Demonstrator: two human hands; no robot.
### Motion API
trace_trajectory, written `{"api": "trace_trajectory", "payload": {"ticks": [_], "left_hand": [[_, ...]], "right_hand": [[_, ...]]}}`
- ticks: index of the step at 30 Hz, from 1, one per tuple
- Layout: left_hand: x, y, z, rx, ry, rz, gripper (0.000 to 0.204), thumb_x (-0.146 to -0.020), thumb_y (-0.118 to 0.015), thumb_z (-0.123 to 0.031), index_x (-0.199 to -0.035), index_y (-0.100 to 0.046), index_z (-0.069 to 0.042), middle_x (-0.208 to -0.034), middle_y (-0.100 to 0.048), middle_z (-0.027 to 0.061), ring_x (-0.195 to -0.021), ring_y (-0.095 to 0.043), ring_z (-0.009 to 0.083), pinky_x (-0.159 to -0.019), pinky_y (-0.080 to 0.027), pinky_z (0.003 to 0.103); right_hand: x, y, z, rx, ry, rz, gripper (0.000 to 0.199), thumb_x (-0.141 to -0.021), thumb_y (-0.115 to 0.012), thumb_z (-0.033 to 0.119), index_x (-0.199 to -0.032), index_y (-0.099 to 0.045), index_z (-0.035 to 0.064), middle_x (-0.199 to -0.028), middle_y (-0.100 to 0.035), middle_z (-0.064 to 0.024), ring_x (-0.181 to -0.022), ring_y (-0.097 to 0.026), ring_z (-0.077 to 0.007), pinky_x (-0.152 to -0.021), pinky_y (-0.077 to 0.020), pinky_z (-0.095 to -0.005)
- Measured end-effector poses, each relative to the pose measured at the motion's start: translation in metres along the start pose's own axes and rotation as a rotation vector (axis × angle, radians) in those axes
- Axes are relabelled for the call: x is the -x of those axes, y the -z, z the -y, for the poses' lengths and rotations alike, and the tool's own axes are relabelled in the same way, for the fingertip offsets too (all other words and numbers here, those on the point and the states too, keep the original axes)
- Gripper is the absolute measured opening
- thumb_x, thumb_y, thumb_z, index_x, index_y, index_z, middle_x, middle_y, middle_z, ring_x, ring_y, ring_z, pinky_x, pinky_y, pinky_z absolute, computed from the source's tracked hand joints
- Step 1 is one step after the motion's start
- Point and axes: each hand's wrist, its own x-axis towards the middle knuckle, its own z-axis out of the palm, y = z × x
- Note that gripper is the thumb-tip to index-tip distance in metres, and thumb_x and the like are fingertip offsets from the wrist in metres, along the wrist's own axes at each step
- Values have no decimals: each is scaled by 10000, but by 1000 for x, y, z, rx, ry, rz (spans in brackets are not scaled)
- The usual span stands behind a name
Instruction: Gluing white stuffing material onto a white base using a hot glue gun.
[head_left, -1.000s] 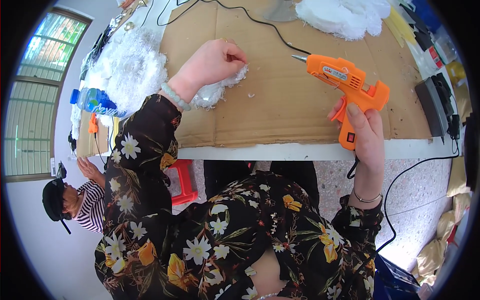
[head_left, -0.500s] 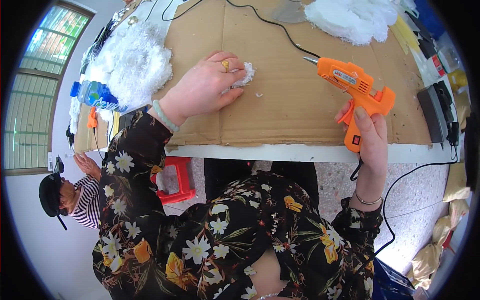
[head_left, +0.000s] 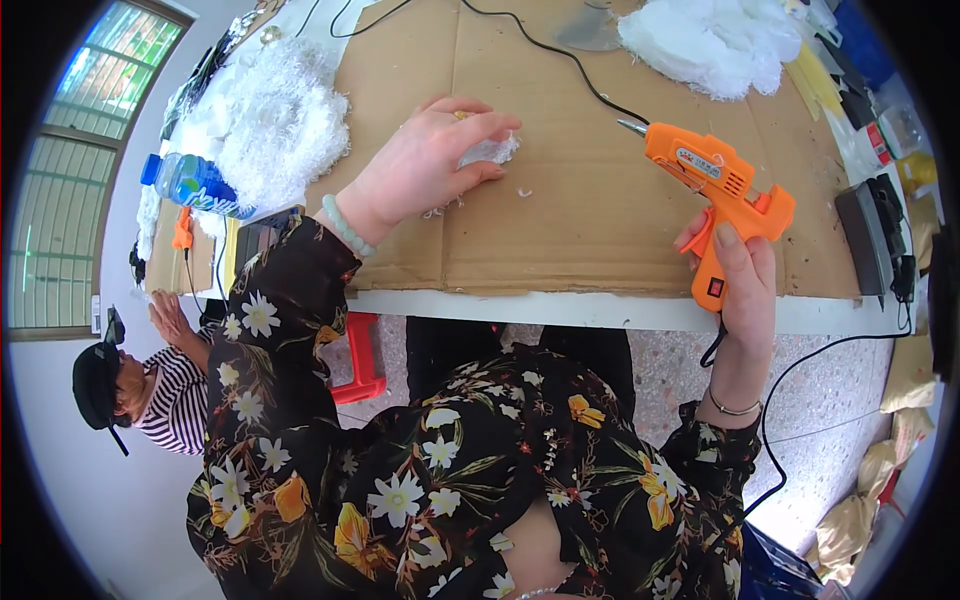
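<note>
My left hand (head_left: 425,160) is curled over a small white fuzzy piece (head_left: 494,151), with thumb and fingers around it just at the cardboard. The fingers partly hide this piece. In my right hand (head_left: 748,285) is an orange hot glue gun (head_left: 735,180), gripped by its handle, its metal nozzle pointing to the upper left. The fingers lie by the trigger. Both hands are over the brown cardboard sheet (head_left: 580,220) on the table. A tiny white scrap (head_left: 525,193) lies right of my left hand.
White fringed material (head_left: 280,125) is heaped on the left, beside a lying blue-capped bottle (head_left: 190,183). More white fluff (head_left: 710,45) sits at the far right. A black cord (head_left: 560,60) crosses the cardboard. A red stool (head_left: 362,355) stands below; another person (head_left: 170,395) is at left.
My left hand has lifted and rolled slightly, its fingers loosening around the white piece, which shows more. The glue gun has shifted only slightly in the picture.
</note>
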Motion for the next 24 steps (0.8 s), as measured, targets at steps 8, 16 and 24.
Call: {"api": "trace_trajectory", "payload": {"ticks": [8, 16, 24], "left_hand": [[6, -7, 1, 87, 71, -67, 452, -740, -775, -117, -1166, -626, -96, -1011, -684, 81, -1036, -613, 302, -930, -484, 398], [8, -10, 0, 47, 67, -118, 511, -759, -758, -150, -1243, -597, -124, -1075, -677, 96, -1118, -583, 309, -969, -465, 411], [9, -12, 4, 135, 140, -44, 537, -756, -761, -133, -1264, -588, -142, -1029, -679, 43, -1029, -606, 268, -916, -474, 373]], "right_hand": [[0, -3, 1, 7, 1, -18, 373, -990, -515, 307, -1160, -558, -22, -932, -633, -77, -811, -591, -123, -689, -457, -257], [-1, -1, 0, 10, 5, -7, 377, -990, -518, 313, -1152, -557, -26, -945, -631, -82, -815, -593, -129, -685, -458, -260], [-3, -1, -1, -19, 26, -11, 339, -981, -540, 307, -1101, -601, -4, -915, -661, -75, -808, -607, -121, -688, -466, -268]]}}
